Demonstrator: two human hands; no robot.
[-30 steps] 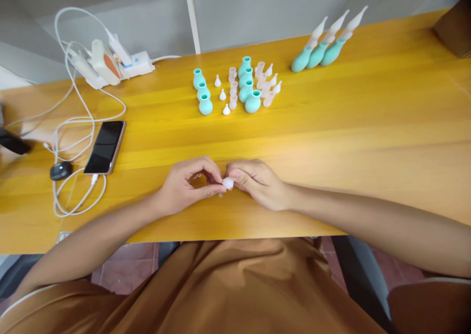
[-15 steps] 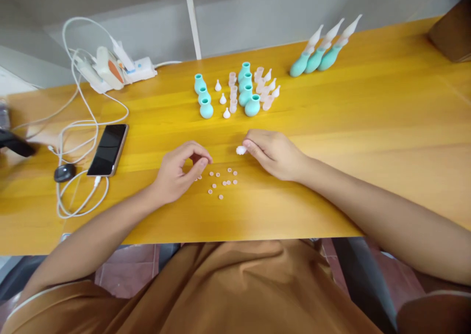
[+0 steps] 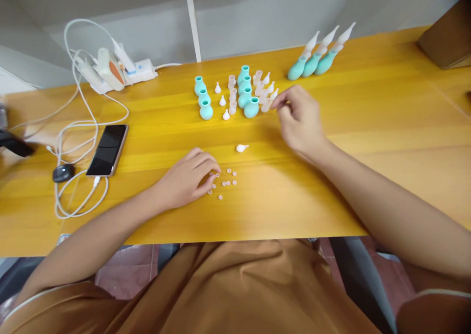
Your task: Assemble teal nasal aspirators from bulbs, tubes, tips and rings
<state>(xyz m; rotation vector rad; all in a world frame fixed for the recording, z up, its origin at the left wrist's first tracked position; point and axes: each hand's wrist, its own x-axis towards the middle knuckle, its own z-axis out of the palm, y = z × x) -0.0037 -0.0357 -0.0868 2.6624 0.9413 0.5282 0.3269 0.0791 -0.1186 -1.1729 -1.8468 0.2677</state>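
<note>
My left hand [image 3: 187,177] rests on the wooden table [image 3: 368,128], fingers extended with the tips touching several small pale discs [image 3: 224,182]. A small white cone tip [image 3: 241,148] lies alone on the table ahead of those discs. My right hand [image 3: 300,118] is raised farther back, fingers curled in a pinch beside the pink translucent pieces [image 3: 265,96] at the right edge of a cluster. That cluster also holds teal bulbs [image 3: 247,92], three more teal bulbs [image 3: 203,98] and white cone tips [image 3: 222,100]. Whether the pinch holds anything is hidden.
Three assembled teal bulbs with long pale nozzles [image 3: 320,54] lie at the back right. A phone [image 3: 107,149], white cables [image 3: 81,128], a power strip with chargers [image 3: 114,69] and a small black object [image 3: 62,173] sit at the left. A brown box [image 3: 447,44] stands far right.
My right hand set the white cone tip down on the table and moved back and right to the pink pieces. My left hand opened and lowered onto the small discs.
</note>
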